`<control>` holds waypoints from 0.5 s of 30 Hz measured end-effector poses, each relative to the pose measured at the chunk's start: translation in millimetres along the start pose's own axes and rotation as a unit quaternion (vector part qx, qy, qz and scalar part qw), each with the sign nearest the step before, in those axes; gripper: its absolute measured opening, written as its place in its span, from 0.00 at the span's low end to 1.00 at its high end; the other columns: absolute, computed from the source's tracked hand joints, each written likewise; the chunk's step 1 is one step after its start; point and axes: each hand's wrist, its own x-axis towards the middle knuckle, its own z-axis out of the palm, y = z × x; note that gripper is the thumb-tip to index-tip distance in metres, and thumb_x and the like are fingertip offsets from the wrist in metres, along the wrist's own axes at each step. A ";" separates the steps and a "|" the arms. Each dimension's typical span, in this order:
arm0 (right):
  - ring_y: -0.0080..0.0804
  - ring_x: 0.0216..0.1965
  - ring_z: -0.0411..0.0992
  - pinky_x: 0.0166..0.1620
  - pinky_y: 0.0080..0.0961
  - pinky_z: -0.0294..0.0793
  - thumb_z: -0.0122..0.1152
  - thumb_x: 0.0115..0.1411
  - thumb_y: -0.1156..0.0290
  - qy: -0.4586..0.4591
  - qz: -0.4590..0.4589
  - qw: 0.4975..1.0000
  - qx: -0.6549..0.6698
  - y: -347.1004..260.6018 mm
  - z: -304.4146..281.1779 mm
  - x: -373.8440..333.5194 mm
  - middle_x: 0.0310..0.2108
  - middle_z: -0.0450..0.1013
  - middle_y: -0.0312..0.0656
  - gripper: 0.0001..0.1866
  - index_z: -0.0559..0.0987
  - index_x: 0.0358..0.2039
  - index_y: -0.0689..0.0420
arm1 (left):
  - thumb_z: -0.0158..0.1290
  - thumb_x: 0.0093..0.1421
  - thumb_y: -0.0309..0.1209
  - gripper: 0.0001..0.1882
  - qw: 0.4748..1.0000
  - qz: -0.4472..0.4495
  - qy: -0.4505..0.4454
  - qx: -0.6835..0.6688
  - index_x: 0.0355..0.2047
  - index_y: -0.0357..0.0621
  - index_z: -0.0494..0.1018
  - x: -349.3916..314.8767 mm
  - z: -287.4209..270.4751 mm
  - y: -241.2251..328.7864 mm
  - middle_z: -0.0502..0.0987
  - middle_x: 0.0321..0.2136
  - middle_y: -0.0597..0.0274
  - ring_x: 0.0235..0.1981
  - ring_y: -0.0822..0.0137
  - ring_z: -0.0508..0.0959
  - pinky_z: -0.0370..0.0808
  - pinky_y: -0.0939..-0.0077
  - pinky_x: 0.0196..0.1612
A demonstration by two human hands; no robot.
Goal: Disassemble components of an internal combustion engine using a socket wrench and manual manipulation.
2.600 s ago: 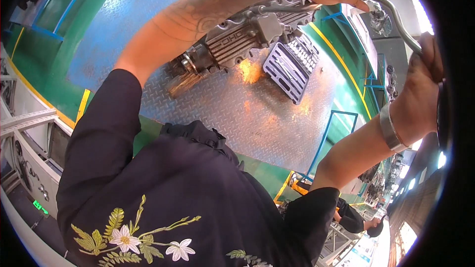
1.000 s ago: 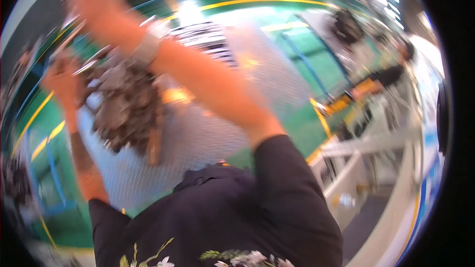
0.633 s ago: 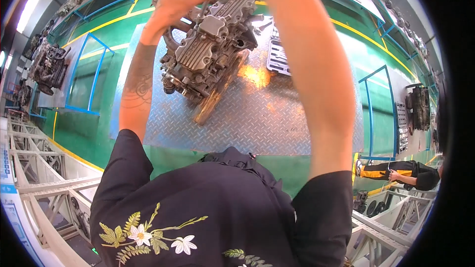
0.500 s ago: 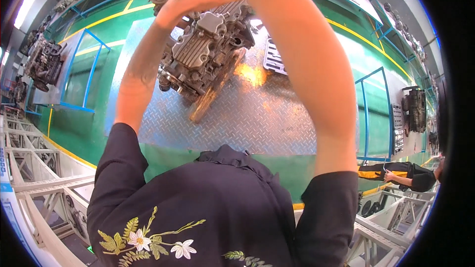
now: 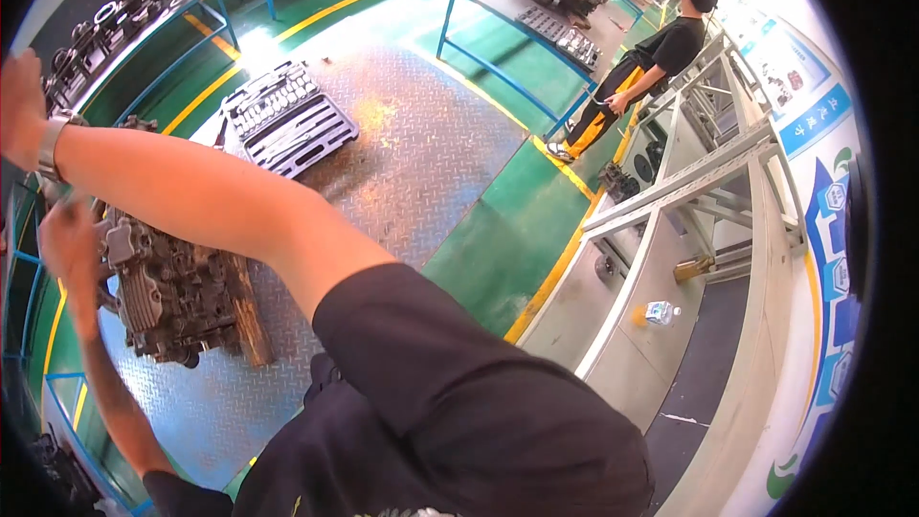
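While both hands' fingers blur unreadably, the grimy grey engine (image 5: 177,292) sits on wooden blocks.

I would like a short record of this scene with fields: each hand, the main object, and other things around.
left hand: raised beside the engine, at its upper left; grip unclear
right hand: at the left edge, metal wristband, partly cut off
engine: grey, on a wooden block on the steel plate floor
tool case: open, lying beyond the engine
other person: stands far off, dark shirt
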 end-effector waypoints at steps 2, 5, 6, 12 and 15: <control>0.33 0.39 0.72 0.40 0.31 0.69 0.51 0.60 0.52 -0.040 0.023 0.972 0.229 8.8 16.9 -40.1 0.37 0.74 0.44 0.21 0.75 0.41 0.59 | 0.51 0.62 0.46 0.23 0.983 0.037 0.144 0.111 0.31 0.34 0.79 19.8 0.3 23.8 0.80 0.23 0.53 0.28 0.58 0.80 0.74 0.66 0.33; 0.30 0.35 0.74 0.35 0.26 0.73 0.50 0.62 0.52 -0.334 0.082 0.509 0.789 46.8 -22.9 24.6 0.34 0.74 0.44 0.20 0.75 0.39 0.58 | 0.48 0.63 0.49 0.26 0.976 -0.086 0.192 -0.057 0.30 0.33 0.78 110.7 -17.6 149.1 0.79 0.19 0.53 0.23 0.58 0.80 0.73 0.63 0.26; 0.28 0.27 0.69 0.28 0.26 0.67 0.49 0.62 0.56 -0.226 0.071 0.734 0.636 30.4 -0.8 -25.3 0.27 0.70 0.39 0.15 0.70 0.31 0.56 | 0.47 0.63 0.50 0.27 0.990 -0.130 0.052 -0.023 0.29 0.33 0.78 86.7 -37.5 28.1 0.79 0.19 0.53 0.23 0.57 0.80 0.73 0.62 0.26; 0.34 0.27 0.63 0.31 0.32 0.63 0.48 0.62 0.65 -0.003 0.074 0.992 0.105 -58.2 -46.2 -2.2 0.23 0.65 0.41 0.12 0.66 0.24 0.58 | 0.47 0.62 0.45 0.22 0.978 -0.008 -0.207 -0.014 0.42 0.36 0.75 8.9 -21.4 67.2 0.77 0.33 0.38 0.32 0.40 0.75 0.71 0.53 0.36; 0.40 0.33 0.65 0.38 0.36 0.64 0.47 0.66 0.65 0.111 -0.030 0.993 -0.040 -65.4 14.8 -61.4 0.27 0.68 0.45 0.13 0.67 0.29 0.61 | 0.46 0.63 0.36 0.14 0.950 0.213 -0.142 0.180 0.44 0.46 0.76 15.8 30.5 -14.2 0.75 0.29 0.51 0.32 0.54 0.75 0.72 0.57 0.38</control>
